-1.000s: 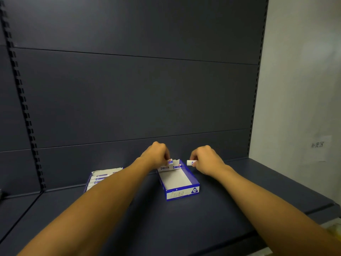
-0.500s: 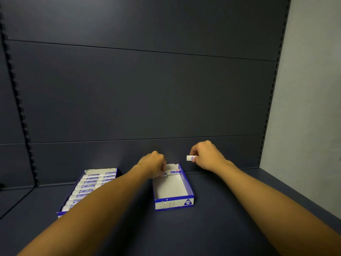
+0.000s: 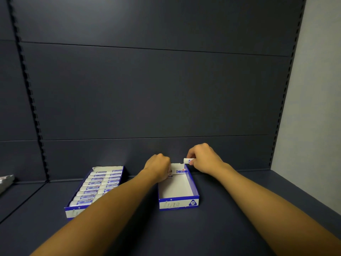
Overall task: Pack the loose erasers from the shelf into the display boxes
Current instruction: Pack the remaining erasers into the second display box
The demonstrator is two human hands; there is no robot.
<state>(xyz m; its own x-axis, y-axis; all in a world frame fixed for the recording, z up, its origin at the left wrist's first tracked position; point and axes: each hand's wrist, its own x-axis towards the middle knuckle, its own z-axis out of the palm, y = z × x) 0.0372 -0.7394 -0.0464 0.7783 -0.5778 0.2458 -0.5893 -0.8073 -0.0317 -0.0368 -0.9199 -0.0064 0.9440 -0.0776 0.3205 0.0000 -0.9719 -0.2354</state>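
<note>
The near-empty display box [image 3: 178, 189] on the shelf [image 3: 239, 209] has "2B" printed on its front, with one eraser [image 3: 181, 171] lying at the far end. The right hand [image 3: 204, 157] pinches a loose eraser [image 3: 188, 160] just above that box's far edge, and the left hand [image 3: 158, 167] curls its fingers over another at the far left corner. Left of that box sits a second box [image 3: 95, 189] packed with rows of erasers.

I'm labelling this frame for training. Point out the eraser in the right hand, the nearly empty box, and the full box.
eraser [image 3: 186, 160], head view, its white end.
nearly empty box [image 3: 179, 203], head view, blue front wall.
full box [image 3: 71, 213], head view, front wall.
</note>
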